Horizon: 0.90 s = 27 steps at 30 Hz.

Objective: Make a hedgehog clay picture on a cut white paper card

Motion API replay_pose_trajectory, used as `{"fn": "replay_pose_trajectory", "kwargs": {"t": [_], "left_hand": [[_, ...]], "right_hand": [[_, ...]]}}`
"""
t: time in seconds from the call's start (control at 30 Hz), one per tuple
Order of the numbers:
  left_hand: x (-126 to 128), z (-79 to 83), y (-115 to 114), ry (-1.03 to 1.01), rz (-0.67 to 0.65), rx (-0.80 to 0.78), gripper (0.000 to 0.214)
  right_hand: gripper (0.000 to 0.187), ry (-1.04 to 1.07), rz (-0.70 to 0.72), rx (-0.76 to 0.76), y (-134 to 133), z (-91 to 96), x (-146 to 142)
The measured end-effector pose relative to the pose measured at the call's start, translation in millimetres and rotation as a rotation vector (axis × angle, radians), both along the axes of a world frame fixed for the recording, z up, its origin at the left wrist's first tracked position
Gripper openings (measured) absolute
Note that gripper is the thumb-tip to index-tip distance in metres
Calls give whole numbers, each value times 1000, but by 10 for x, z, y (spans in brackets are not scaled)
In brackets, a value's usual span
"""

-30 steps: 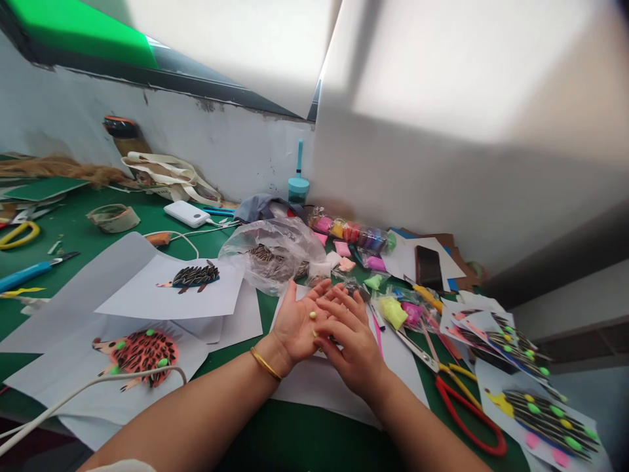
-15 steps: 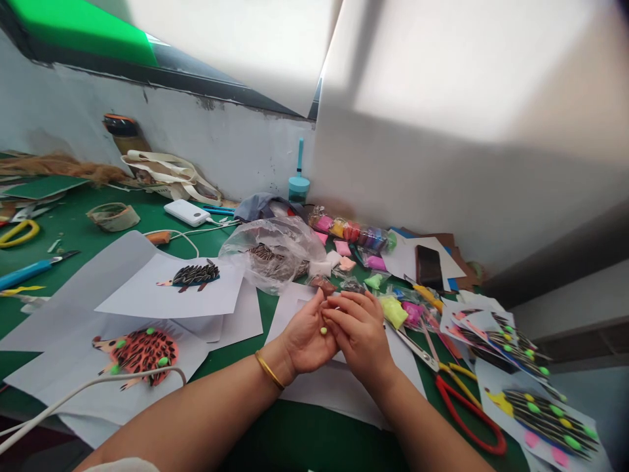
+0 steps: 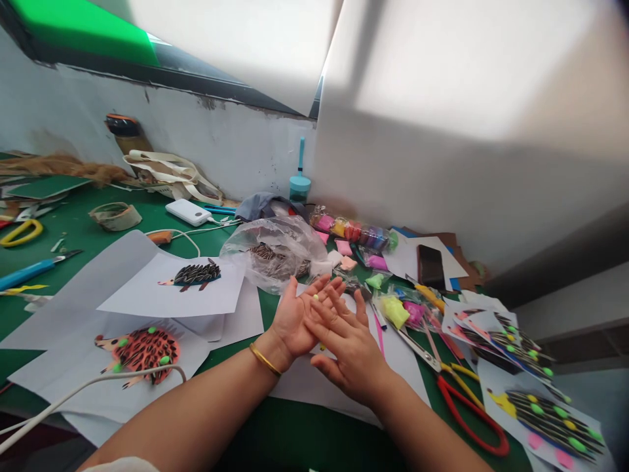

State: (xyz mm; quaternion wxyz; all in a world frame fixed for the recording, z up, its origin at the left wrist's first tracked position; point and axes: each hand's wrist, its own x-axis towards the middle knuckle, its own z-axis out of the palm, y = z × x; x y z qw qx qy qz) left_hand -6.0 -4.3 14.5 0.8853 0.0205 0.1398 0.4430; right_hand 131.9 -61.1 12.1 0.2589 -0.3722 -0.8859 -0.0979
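Note:
My left hand (image 3: pixel 293 320) lies palm up over a white sheet (image 3: pixel 314 388), fingers spread, a gold bangle (image 3: pixel 264 360) on its wrist. A tiny yellow clay ball (image 3: pixel 315 298) rests on its fingers. My right hand (image 3: pixel 350 349) is flat, fingers apart, laid across the left palm just beside the ball. A clear bag of sunflower seeds (image 3: pixel 275 252) sits right behind the fingertips. Small packets of coloured clay (image 3: pixel 393 309) lie to the right of the hands.
Seed-hedgehog pictures lie at left (image 3: pixel 196 275), lower left (image 3: pixel 142 347) and lower right (image 3: pixel 540 413). Red-handled scissors (image 3: pixel 472 414), a dark phone (image 3: pixel 431 265), a white power bank (image 3: pixel 187 212), a tape roll (image 3: pixel 114 216), a blue cutter (image 3: pixel 29 270) and a white cable (image 3: pixel 88 390) clutter the green table (image 3: pixel 73 229).
Half a second ago both hands pinched the ball between curled fingers. Now the left hand has opened flat again and the right hand has slid across its palm, the ball nearer the fingertips.

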Motion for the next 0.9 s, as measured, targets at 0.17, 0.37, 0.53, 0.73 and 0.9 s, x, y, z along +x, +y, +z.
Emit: {"fn": "replay_pose_trajectory", "kwargs": {"t": [0.17,0.37,0.53,0.73,0.9], "left_hand": [[36,-28,-40,-24,-74,-29,71],[26,33,-68,-27,-123,13,70],[43,49,-75,-30,-134,13,73],[-14,66,-26,-24,-68,19,65],[-24,58,8,1,-34,19,50]], "right_hand": [[74,-44,-13,2,-6,14,13],[78,45,-123,-13,66,25,143],[75,17,-106,-32,83,-18,140],[70,20,-91,-38,67,-9,109],[69,-10,-18,-89,30,5,56]]}}
